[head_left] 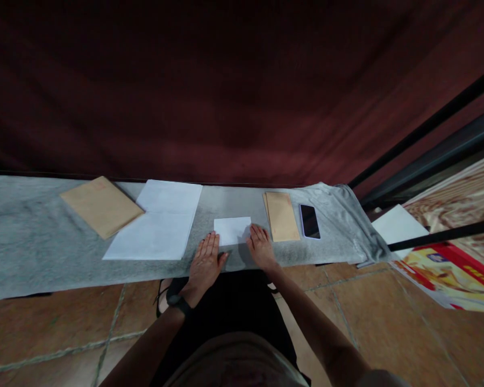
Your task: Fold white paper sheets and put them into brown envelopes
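A small white folded sheet of paper (232,230) lies flat on the grey cloth right in front of me. My left hand (206,262) rests at its left edge, fingers stretched out and fingertips touching the corner. At the right edge lies my right hand (261,247), its fingers extended flat on the paper's lower right corner. To the left is a stack of larger white sheets (165,228) with a crease across the middle. Brown envelopes (282,217) lie just beyond my right hand.
More brown envelopes (100,207) overlap the white stack at left. A phone (310,221) lies right of the nearer envelopes. The grey cloth (32,236) covers a narrow bench against a dark red wall (226,97). A colourful box (452,274) and black bars (443,236) stand at right.
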Demonstrator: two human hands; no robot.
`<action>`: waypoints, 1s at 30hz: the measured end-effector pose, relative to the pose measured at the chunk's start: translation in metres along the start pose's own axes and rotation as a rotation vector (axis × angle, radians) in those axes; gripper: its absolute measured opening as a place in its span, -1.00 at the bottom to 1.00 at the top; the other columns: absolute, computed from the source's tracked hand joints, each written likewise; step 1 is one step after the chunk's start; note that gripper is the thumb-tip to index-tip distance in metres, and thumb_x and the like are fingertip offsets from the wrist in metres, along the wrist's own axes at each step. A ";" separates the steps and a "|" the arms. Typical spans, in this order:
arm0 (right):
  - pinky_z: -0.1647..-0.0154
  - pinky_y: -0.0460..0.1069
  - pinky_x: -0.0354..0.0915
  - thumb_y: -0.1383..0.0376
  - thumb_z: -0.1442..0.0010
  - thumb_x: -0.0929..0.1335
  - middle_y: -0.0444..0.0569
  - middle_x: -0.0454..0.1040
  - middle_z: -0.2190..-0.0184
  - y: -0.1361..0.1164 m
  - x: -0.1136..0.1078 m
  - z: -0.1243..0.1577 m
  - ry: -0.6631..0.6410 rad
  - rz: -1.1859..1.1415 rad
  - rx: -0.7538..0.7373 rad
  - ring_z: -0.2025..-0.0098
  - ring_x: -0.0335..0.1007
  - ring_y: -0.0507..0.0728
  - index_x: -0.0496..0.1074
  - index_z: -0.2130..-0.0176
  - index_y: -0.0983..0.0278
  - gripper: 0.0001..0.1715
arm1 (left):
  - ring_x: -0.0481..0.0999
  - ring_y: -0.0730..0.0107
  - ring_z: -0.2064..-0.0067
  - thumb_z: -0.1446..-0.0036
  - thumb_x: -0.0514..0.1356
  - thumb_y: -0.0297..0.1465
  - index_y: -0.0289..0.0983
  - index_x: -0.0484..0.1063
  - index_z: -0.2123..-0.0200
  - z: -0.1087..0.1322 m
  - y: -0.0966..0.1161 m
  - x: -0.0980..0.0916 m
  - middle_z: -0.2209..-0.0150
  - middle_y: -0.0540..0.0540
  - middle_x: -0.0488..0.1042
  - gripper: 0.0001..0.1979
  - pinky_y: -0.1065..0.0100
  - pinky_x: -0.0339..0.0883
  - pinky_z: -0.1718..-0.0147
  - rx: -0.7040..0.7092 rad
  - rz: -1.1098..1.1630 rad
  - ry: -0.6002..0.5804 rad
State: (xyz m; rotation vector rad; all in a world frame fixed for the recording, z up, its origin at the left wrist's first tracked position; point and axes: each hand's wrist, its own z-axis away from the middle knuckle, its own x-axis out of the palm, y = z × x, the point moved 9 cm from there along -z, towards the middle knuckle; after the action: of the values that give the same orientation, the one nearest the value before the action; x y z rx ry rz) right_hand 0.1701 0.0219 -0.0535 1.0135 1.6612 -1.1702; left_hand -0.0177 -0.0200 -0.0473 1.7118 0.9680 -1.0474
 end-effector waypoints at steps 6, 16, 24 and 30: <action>-0.41 0.18 0.09 0.36 -0.40 0.26 0.08 0.35 -0.36 -0.008 0.002 -0.067 -0.151 -0.020 -0.032 -0.36 0.23 0.20 0.29 -0.37 0.22 -0.41 | 0.11 -0.06 -0.48 -0.43 -0.05 -0.15 -0.44 0.09 -0.44 0.001 -0.001 -0.003 -0.43 -0.42 0.17 -0.32 -0.12 0.09 -0.40 -0.022 0.025 0.017; -0.11 0.02 0.35 0.45 -0.31 0.33 0.00 0.60 0.12 -0.013 -0.022 -0.101 -0.152 -0.125 -0.031 0.03 0.51 0.14 0.61 0.09 0.22 -0.71 | 0.23 0.08 -0.44 -0.47 -0.09 -0.22 -0.32 0.02 -0.47 0.005 -0.020 -0.016 -0.42 -0.33 0.23 -0.40 0.00 0.20 -0.38 -0.089 0.281 0.115; -0.25 0.11 0.31 0.43 -0.41 0.26 0.00 0.56 -0.02 -0.051 -0.048 -0.039 0.005 -0.278 -0.230 -0.17 0.42 0.18 0.55 -0.02 0.18 -0.65 | 0.07 0.08 -0.50 -0.47 -0.07 -0.31 -0.16 -0.04 -0.49 0.034 -0.028 -0.048 -0.50 -0.25 0.05 -0.42 -0.10 0.08 -0.43 -0.167 0.401 0.328; -0.41 0.20 0.17 0.46 -0.33 0.29 0.00 0.56 -0.13 -0.055 -0.011 0.023 -0.047 -0.230 -0.258 -0.23 0.40 0.16 0.53 -0.12 0.16 -0.55 | -0.02 0.01 -0.52 -0.45 -0.05 -0.33 -0.31 -0.05 -0.49 0.033 0.010 -0.022 -0.50 -0.35 0.03 -0.39 -0.13 0.07 -0.42 0.019 0.166 0.091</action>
State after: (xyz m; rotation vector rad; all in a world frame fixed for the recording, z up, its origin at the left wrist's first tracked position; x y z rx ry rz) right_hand 0.1262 -0.0153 -0.0328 0.6438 1.8709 -1.0802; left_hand -0.0242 -0.0578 -0.0327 1.8349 0.8581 -0.8805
